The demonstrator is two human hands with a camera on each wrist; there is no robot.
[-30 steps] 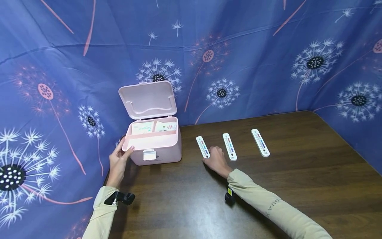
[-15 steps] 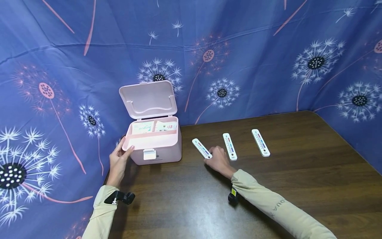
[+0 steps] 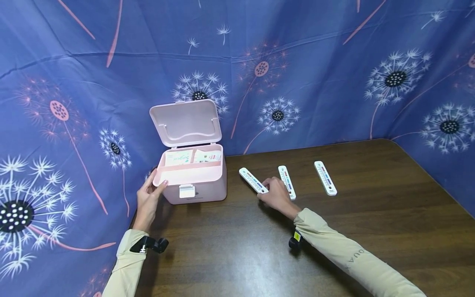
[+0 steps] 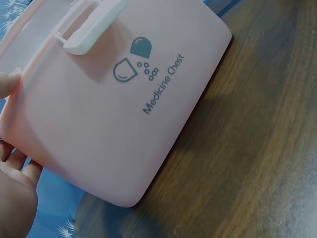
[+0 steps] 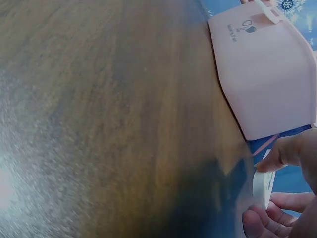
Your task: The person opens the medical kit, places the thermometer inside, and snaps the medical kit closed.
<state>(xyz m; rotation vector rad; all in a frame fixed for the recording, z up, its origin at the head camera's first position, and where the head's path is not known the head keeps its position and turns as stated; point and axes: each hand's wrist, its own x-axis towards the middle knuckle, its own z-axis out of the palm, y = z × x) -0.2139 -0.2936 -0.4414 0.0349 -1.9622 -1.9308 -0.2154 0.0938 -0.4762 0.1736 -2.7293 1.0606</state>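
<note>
A pink medicine box [image 3: 211, 193] stands at the table's left with its lid [image 3: 187, 119] raised. My left hand [image 3: 146, 206] grips its left front corner, thumb over the rim and fingers against the side; the left wrist view shows "Medicine Chest" printed on the front wall [image 4: 119, 134]. My right hand [image 3: 278, 197] pinches the near end of a white strip thermometer [image 3: 251, 178], between thumb and fingers in the right wrist view. That thermometer slants, its far end toward the box. A second thermometer [image 3: 285, 177] lies just behind the hand, partly covered by it.
A third thermometer [image 3: 325, 178] lies farther right on the brown wooden table [image 3: 230, 239]. Inside the box, a pink divided tray [image 3: 189, 174] holds white packets [image 3: 207, 156] in its rear compartments. A blue dandelion-print cloth [image 3: 319, 82] hangs behind and at the sides.
The held thermometer has turned, its far end swinging left, and has then shifted slightly right with my right hand. My left hand stays on the box.
</note>
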